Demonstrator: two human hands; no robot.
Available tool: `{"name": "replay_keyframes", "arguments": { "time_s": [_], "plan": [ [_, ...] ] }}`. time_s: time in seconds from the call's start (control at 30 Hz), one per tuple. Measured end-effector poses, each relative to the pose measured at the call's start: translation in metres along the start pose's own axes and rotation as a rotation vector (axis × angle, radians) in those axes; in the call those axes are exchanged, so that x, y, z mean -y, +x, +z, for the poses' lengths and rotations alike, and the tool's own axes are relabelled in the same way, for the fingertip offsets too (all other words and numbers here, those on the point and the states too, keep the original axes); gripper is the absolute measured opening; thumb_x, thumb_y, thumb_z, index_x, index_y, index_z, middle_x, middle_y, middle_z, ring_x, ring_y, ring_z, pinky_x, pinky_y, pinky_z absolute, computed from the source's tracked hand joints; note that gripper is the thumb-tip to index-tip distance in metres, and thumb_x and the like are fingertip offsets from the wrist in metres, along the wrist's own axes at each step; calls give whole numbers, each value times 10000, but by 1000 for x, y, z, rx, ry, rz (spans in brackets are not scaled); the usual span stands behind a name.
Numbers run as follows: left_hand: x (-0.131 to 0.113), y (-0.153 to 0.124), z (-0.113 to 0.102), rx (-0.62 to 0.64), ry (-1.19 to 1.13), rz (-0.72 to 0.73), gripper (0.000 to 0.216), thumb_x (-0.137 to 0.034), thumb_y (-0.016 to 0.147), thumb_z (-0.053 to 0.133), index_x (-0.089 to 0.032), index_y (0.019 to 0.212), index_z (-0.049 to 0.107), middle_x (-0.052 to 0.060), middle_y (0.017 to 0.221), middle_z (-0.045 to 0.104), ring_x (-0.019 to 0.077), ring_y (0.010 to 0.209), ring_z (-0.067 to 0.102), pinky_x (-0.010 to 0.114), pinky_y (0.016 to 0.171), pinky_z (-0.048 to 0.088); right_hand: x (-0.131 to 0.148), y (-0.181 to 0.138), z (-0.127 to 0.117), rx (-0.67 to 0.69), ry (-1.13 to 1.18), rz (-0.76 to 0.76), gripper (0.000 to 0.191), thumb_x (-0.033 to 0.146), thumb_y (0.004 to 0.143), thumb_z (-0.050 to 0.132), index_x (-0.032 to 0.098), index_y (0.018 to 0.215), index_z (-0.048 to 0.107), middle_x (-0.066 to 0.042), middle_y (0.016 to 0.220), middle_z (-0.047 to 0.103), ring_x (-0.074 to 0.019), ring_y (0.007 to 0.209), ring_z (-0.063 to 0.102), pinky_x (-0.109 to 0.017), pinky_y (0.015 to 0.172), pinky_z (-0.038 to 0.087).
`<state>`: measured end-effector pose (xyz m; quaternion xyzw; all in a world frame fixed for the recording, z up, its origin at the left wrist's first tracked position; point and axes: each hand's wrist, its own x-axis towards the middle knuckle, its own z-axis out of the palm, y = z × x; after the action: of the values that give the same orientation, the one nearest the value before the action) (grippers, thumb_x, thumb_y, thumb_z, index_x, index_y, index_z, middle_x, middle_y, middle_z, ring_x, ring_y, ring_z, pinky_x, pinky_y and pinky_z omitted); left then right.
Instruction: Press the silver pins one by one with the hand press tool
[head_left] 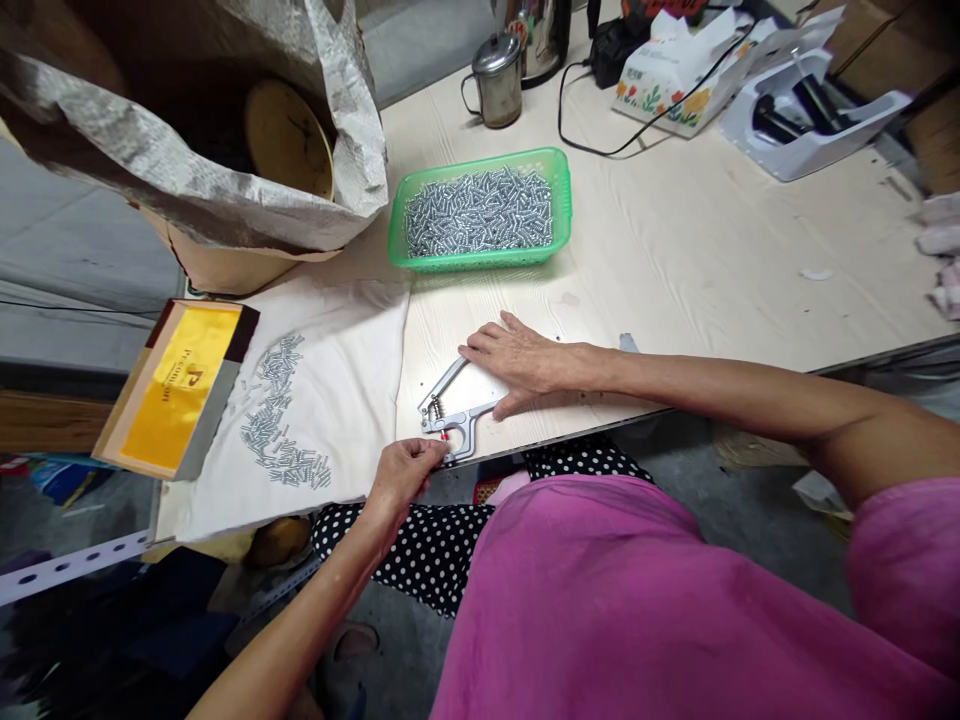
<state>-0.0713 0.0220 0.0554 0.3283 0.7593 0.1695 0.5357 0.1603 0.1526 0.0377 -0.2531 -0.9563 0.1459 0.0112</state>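
Silver snap-fastener pliers (469, 422) lie at the table's front edge, with a spring and a bit of red near the jaws. My right hand (519, 362) is over their handles, fingers across the upper one and thumb by the lower one. At the jaw end my left hand (405, 475) is closed in a pinch; the small thing between its fingertips is hidden. To its left, small silver metal pieces (277, 420) lie strewn on a white cloth (352, 370). Behind the pliers stands a green plastic basket (480, 262) full of similar shiny pieces.
A yellow-topped box (180, 385) sits at the cloth's left edge. Behind it stands a large open woven sack (225, 215). Toward the back are a lidded metal mug (496, 85), a floral tissue box (664, 90), a black cable (600, 150) and a white holder (795, 150).
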Motion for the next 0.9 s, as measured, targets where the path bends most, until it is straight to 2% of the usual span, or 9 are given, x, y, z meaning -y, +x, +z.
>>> {"name": "replay_keyframes", "arguments": {
  "time_s": [0.13, 0.2, 0.3, 0.37, 0.43, 0.5, 0.67, 0.77, 0.9],
  "plan": [
    [3, 0, -3, 15, 55, 7, 433, -571, 605, 820, -175, 637, 647, -48, 494, 506, 81, 378, 363, 224, 387, 217, 8, -3, -5, 19, -20, 28, 730, 597, 816, 781, 95, 1296, 556, -175, 1251, 574, -346, 1143, 469, -559, 1025, 340],
    [4, -2, -5, -29, 174, 92, 400, -564, 688, 782, -185, 651, 660, -21, 535, 552, 116, 435, 441, 237, 429, 287, 11, -4, -5, 23, -35, 32, 626, 561, 834, 786, 96, 1209, 597, -163, 1205, 587, -324, 1109, 470, -500, 983, 350],
    [0, -5, -6, -241, 475, 418, 301, -490, 863, 677, -204, 772, 710, 46, 754, 679, 206, 697, 625, 280, 608, 457, 14, -6, -1, 21, -46, 36, 489, 502, 882, 763, 99, 1122, 624, -149, 1152, 602, -293, 1076, 475, -428, 918, 350],
    [-6, -1, -1, -324, 666, 666, 245, -437, 925, 642, -210, 955, 728, 93, 985, 720, 266, 945, 655, 339, 789, 520, 17, -6, 2, 6, -39, 43, 445, 473, 901, 754, 102, 1112, 628, -145, 1140, 612, -283, 1071, 484, -408, 894, 351],
    [-15, 10, 6, -283, 806, 860, 332, -412, 925, 673, -194, 1175, 681, 141, 1224, 689, 313, 1144, 602, 419, 947, 517, 19, -7, 4, -17, -36, 55, 434, 461, 903, 756, 108, 1122, 630, -145, 1136, 621, -284, 1073, 495, -402, 882, 361],
    [-23, 23, 14, -191, 897, 968, 503, -386, 912, 702, -179, 1353, 577, 167, 1382, 618, 333, 1229, 551, 482, 1029, 491, 19, -9, 4, -23, -35, 63, 479, 476, 883, 775, 105, 1148, 626, -149, 1133, 624, -289, 1072, 503, -399, 871, 376],
    [-35, 44, 26, -69, 1033, 1002, 683, -326, 916, 678, -171, 1519, 397, 165, 1382, 584, 323, 1187, 547, 507, 1027, 484, 17, -20, -5, 0, -32, 119, 683, 493, 803, 849, 66, 1260, 576, -167, 1174, 615, -282, 1047, 513, -385, 856, 408],
    [-39, 44, 31, -87, 1083, 1006, 688, -375, 930, 674, -142, 1513, 393, 180, 1333, 592, 328, 1152, 546, 490, 979, 494, 19, -26, -6, 3, -67, 151, 577, 460, 851, 813, 57, 1203, 597, -164, 1119, 622, -282, 1022, 513, -384, 829, 415],
    [-43, 38, 36, -93, 1134, 980, 529, -417, 950, 671, -166, 1392, 524, 138, 1186, 645, 306, 1064, 561, 431, 895, 499, 27, -29, 4, -15, -96, 168, 434, 387, 931, 735, 50, 1175, 613, -169, 1098, 626, -285, 1028, 517, -387, 824, 420]
  ]
}}
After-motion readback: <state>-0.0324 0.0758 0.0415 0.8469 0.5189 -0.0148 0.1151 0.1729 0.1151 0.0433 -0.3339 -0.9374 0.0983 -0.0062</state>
